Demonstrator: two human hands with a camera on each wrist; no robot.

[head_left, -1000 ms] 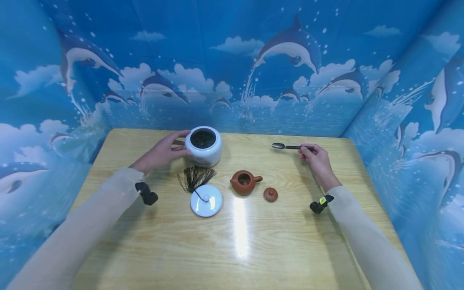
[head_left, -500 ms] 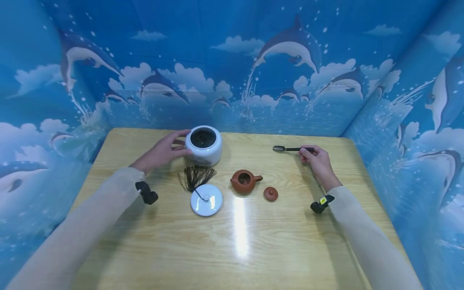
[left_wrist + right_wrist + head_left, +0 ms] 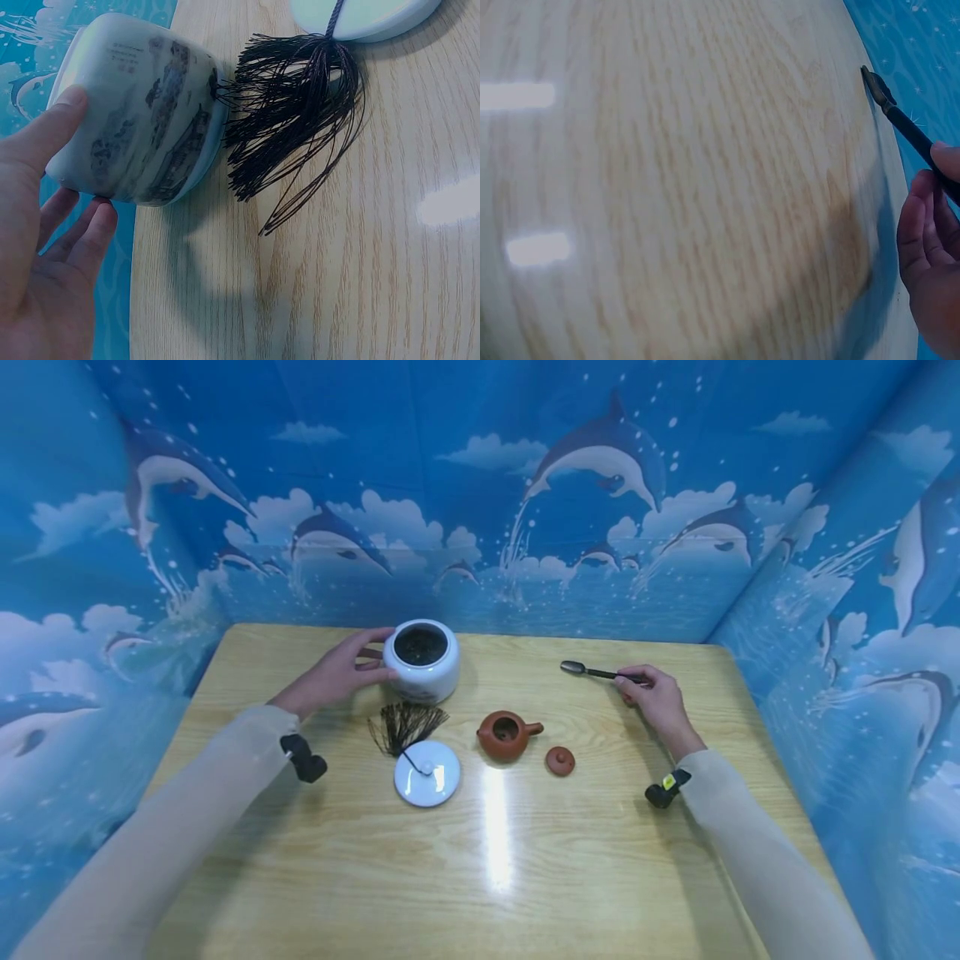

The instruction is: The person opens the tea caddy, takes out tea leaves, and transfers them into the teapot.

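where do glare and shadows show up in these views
Head view: a bright vertical streak of glare on the table, just below the teapot; left wrist view: a pale glare patch at the right edge, a soft shadow below the jar; right wrist view: two white patches at left, a dark shadow left of the right hand.

jar (image 3: 139,112) lettering (image 3: 124,57): illegible | left wrist view: white lid (image 3: 386,19) cropped | right wrist view: spoon (image 3: 909,130) cropped

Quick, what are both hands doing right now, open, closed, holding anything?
Left hand: open, touching the side of the white porcelain jar.
Right hand: closed, holding the dark-handled spoon.
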